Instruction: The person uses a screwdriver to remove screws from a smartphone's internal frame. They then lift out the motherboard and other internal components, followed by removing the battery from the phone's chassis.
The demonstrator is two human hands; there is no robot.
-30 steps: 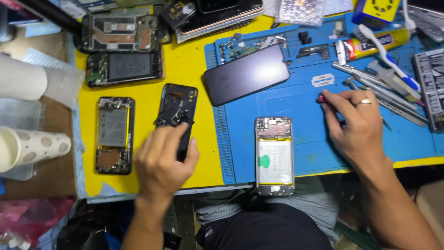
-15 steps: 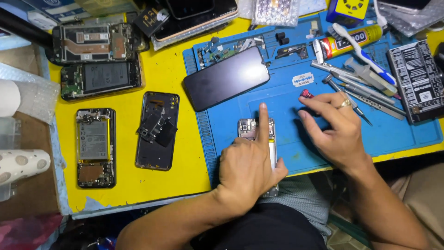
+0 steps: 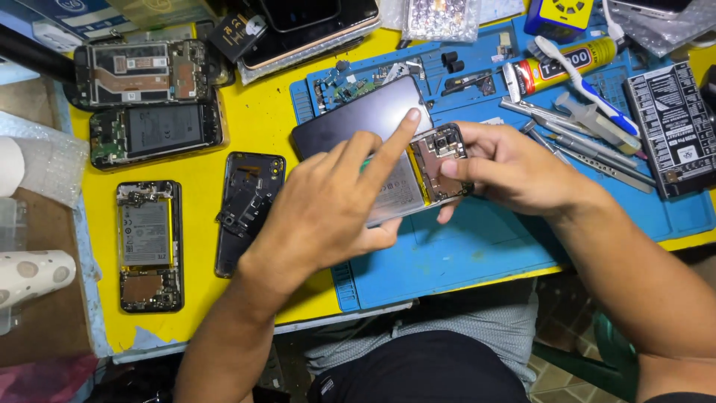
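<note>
**Inspector:** Phone (image 3: 418, 175), back cover off, held above the blue repair mat (image 3: 477, 254), just in front of a dark back panel (image 3: 350, 119) lying on that mat. Battery and camera board are exposed.

**Assistant:** And the hands?

**Inspector:** Right hand (image 3: 514, 168) is closed on the phone's camera end, thumb across the board. Left hand (image 3: 328, 213) supports the other end from below with curled fingers, its forefinger stretched out over the battery toward the upper edge.

**Assistant:** Progress?

**Inspector:** By my judgement, opening is done: the cover is removed and the internals are bare. Nothing shows the battery or board lifted, so inner work and reassembly appear to be outstanding.

**Assistant:** Surroundings?

**Inspector:** On the yellow counter (image 3: 253, 127), four further opened handsets, among them one with a yellow-edged battery (image 3: 148, 246) and an empty black frame (image 3: 250, 209). A glue tube (image 3: 559, 63), a toothbrush (image 3: 578, 78) and metal tools (image 3: 574, 142) lie beyond the right hand.
</note>
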